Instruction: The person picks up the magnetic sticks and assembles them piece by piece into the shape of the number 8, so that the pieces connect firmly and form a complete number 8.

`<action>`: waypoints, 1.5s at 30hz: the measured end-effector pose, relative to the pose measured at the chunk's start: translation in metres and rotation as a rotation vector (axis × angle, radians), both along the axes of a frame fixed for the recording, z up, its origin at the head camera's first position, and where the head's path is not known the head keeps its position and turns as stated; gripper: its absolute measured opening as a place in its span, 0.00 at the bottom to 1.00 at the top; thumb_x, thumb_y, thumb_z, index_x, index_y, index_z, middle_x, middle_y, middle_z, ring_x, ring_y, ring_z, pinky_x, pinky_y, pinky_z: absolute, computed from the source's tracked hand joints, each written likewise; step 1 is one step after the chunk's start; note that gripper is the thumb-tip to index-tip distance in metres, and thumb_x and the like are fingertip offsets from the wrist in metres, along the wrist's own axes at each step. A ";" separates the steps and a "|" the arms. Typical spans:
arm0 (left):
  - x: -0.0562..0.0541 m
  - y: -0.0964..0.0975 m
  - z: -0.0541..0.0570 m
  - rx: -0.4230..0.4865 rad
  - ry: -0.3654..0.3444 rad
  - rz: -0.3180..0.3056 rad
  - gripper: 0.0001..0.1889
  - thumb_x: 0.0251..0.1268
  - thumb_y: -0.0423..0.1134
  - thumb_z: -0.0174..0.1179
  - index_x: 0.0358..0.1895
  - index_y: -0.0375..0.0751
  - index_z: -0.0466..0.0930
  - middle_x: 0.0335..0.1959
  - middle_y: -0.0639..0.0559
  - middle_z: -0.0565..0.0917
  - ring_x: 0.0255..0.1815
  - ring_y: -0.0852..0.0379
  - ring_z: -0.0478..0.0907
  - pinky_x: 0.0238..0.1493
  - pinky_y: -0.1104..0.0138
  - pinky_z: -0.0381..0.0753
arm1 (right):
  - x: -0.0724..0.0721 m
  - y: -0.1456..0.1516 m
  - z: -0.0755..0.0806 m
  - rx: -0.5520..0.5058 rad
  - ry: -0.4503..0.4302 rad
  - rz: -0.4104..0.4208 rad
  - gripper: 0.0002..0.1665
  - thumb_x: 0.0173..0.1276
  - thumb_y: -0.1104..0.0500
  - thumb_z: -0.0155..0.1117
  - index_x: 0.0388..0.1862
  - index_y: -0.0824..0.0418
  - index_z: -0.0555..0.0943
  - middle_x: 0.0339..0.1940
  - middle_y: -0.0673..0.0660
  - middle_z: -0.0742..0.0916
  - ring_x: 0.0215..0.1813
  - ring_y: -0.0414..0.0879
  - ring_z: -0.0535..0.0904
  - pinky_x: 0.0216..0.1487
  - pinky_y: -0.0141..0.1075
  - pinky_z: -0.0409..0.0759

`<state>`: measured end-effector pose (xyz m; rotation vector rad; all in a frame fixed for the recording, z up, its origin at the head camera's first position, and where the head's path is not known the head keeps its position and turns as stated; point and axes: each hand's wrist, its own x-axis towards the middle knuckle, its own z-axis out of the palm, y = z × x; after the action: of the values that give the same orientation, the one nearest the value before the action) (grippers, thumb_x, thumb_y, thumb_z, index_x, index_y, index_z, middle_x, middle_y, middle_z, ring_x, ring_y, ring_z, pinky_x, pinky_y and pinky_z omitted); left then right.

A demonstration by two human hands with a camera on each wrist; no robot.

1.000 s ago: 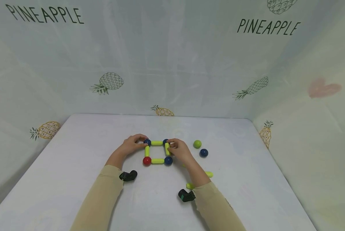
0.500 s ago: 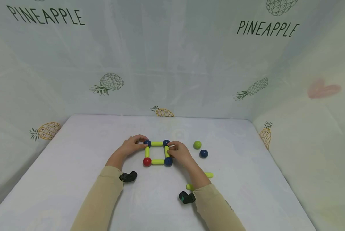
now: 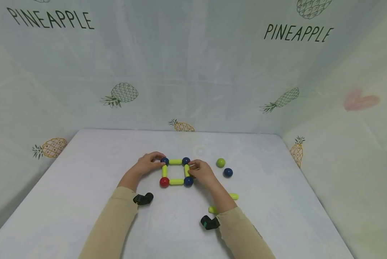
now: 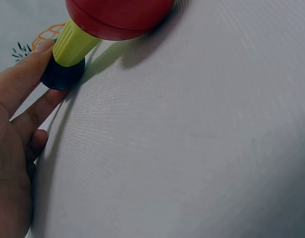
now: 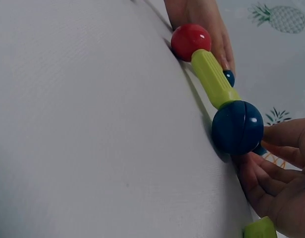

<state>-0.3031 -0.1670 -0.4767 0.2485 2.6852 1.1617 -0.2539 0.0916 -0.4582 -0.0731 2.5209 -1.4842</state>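
A square of yellow-green rods and balls lies on the white table in the head view. Its corners are a red ball (image 3: 164,182) at near left and blue balls at the other three. My left hand (image 3: 147,162) pinches the far-left blue ball (image 4: 63,74) between thumb and fingers. At the right side, my right hand (image 3: 202,171) holds the right-hand rod (image 3: 186,170), with a fingertip by the far-right blue ball (image 3: 186,160). The near-right blue ball (image 5: 236,128) hides those fingertips in the right wrist view. The near rod (image 5: 212,77) joins it to the red ball.
A loose green ball (image 3: 221,162) and a loose blue ball (image 3: 228,172) lie right of the square. Loose yellow-green rods (image 3: 233,196) lie by the right forearm, partly covered by it. Patterned cloth (image 3: 193,72) hangs behind the table.
The right-hand rod has come slightly nearer and lines up with the near-right blue ball. My right hand moved with it. My left hand stays on its ball.
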 end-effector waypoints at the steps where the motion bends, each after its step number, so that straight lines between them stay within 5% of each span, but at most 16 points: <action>1: 0.000 0.000 0.000 0.004 -0.003 -0.002 0.21 0.66 0.52 0.63 0.59 0.49 0.78 0.60 0.45 0.78 0.66 0.38 0.65 0.65 0.38 0.57 | 0.001 0.001 0.000 0.005 -0.002 0.002 0.18 0.67 0.64 0.64 0.56 0.61 0.79 0.46 0.57 0.84 0.43 0.47 0.81 0.43 0.38 0.82; 15: 0.001 -0.001 0.000 0.022 -0.013 -0.003 0.22 0.65 0.52 0.63 0.59 0.50 0.79 0.60 0.45 0.78 0.67 0.39 0.65 0.66 0.40 0.58 | 0.014 0.014 0.003 0.018 -0.026 0.076 0.21 0.64 0.60 0.68 0.56 0.60 0.79 0.45 0.54 0.85 0.42 0.45 0.80 0.42 0.37 0.81; 24: -0.001 -0.002 -0.003 0.033 -0.013 -0.005 0.21 0.65 0.51 0.64 0.58 0.51 0.80 0.59 0.46 0.79 0.67 0.39 0.65 0.66 0.41 0.59 | 0.019 0.020 0.006 0.079 -0.004 0.145 0.18 0.55 0.62 0.76 0.45 0.60 0.83 0.34 0.50 0.84 0.39 0.44 0.79 0.46 0.41 0.78; 45: 0.001 0.001 -0.001 0.007 -0.008 0.021 0.20 0.66 0.50 0.63 0.59 0.52 0.80 0.60 0.47 0.77 0.67 0.39 0.65 0.66 0.41 0.60 | 0.022 0.020 0.006 0.081 0.022 0.137 0.12 0.56 0.62 0.75 0.40 0.59 0.84 0.33 0.50 0.84 0.37 0.44 0.78 0.43 0.38 0.78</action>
<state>-0.3018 -0.1662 -0.4778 0.2170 2.6841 1.1751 -0.2316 0.1115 -0.4525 -0.2449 2.5333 -1.3355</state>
